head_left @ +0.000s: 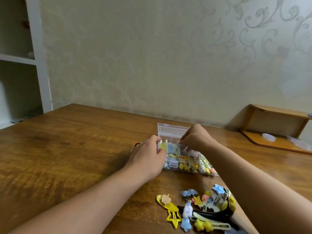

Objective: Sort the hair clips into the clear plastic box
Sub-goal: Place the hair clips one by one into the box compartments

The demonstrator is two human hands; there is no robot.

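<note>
**Op A:** While both hands are at the box (pixel 185 163), I read this as the placing step, not a pick. My left hand (pixel 148 156) sits against the box's left end, thumb and fingers wrapped round the corner, steadying it. My right hand (pixel 195 138) is curled over the far compartments, fingertips pinched together just above the dividers.

**Op B:** Is there a clip in that pinch?

**Op A:** I cannot tell. The fingers are closed tight and turned away from the camera, so whatever they grip, if anything, is hidden. The lid (pixel 170 130) stands open behind the hand.

**Op B:** Where does everything sit?

**Op A:** The box is past the middle of the tabletop (pixel 76 149), toward its far edge and right of centre. Its compartments already hold yellow, blue and white pieces. The unsorted clips (pixel 202 210) lie in a loose pile at the near edge, on the right, well apart from the box. Among them I see a yellow star clip (pixel 173 217), a blue star (pixel 218 190) and a long black clip (pixel 211 214).

**Op B:** So a good share is left?

**Op A:** I judge so. Next I would need to free the right fingers over the proper compartment, bring that hand back to the pile, and take one clip without dragging its neighbours, as they overlap.
</note>
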